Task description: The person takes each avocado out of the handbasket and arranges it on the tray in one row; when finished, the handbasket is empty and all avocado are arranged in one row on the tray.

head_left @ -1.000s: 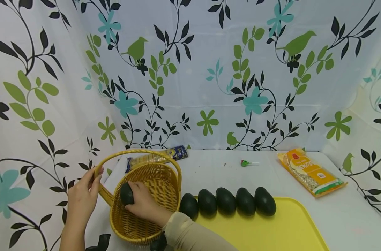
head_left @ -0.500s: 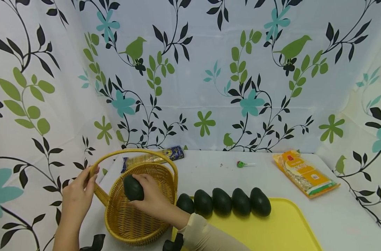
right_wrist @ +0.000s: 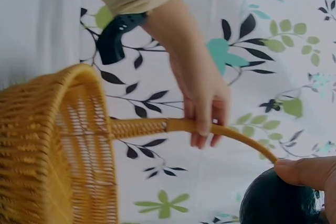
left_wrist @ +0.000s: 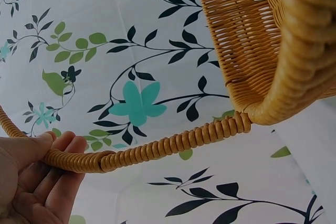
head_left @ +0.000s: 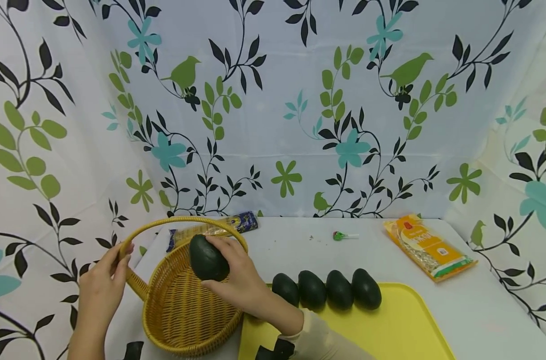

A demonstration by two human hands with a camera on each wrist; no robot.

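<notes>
My left hand pinches the handle of a yellow-brown wicker basket between thumb and fingers. The basket leans so its opening faces me, and its woven inside shows. A dark green avocado is gripped in my right hand, over the far right part of the basket opening in the head view. In the right wrist view, the thumb lies on the avocado's skin, while the other fingers are out of sight. Several more avocados stand in a row along the back edge of a yellow tray.
Behind the basket lies a long clear packet with a blue end. A small lollipop sits at the table's back, and an orange bag of grains at the right. A patterned curtain hangs behind the white table.
My right hand has raised the avocado from inside the basket, up and to the right. My left hand keeps hold of the handle. The head view has turned slightly.
</notes>
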